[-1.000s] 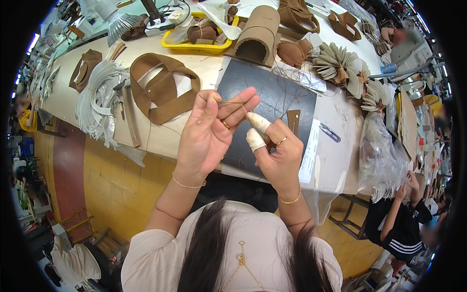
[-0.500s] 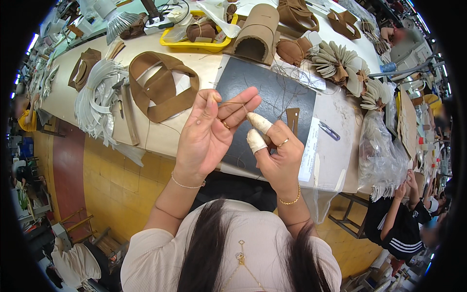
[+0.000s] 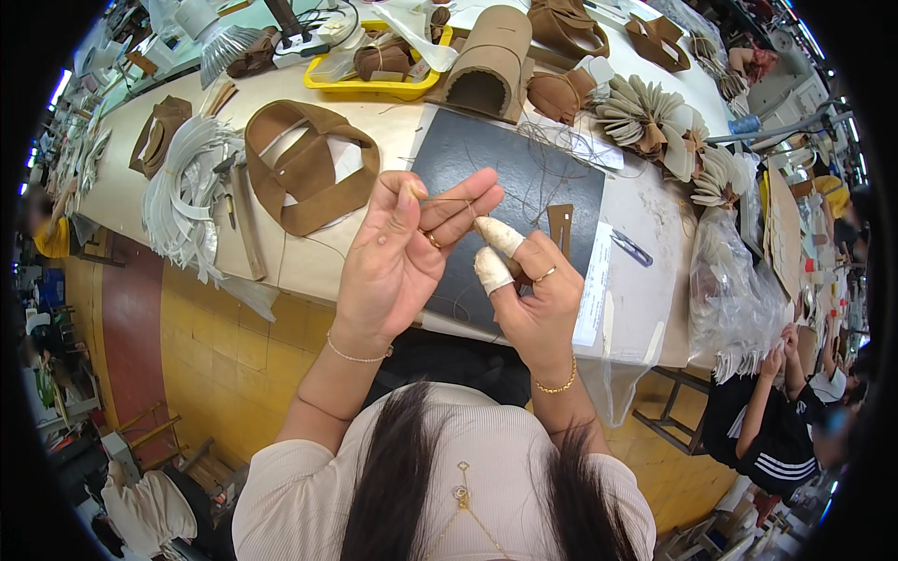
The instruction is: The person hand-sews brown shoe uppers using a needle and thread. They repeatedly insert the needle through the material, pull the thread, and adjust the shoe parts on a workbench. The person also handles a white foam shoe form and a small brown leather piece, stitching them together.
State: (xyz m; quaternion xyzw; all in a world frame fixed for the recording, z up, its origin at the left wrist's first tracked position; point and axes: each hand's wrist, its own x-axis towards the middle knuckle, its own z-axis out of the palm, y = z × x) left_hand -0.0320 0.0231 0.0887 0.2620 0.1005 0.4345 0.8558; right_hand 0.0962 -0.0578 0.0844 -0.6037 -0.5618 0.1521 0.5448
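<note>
Your left hand (image 3: 390, 257) pinches thin thread (image 3: 447, 199); whether your white-tipped right hand (image 3: 544, 297) pinches, I cannot tell. Below: smooth black board (image 3: 510, 157), yellow floor (image 3: 220, 341).

Workshop floor, small-goods sewing or craft type. Long table (image 3: 299, 266) loaded with stock in batches: brown strap loop (image 3: 299, 219), bundle of white strips (image 3: 178, 201), fanned cut pieces (image 3: 636, 117), yellow tray (image 3: 369, 88) of parts. Hand tools among them: hammer (image 3: 247, 224), snips (image 3: 632, 248), dark work board (image 3: 505, 159). Yellow tiled floor (image 3: 215, 346) with a red band. Co-worker in black (image 3: 786, 435) at right. Blurred rim: probably further workstations.
</note>
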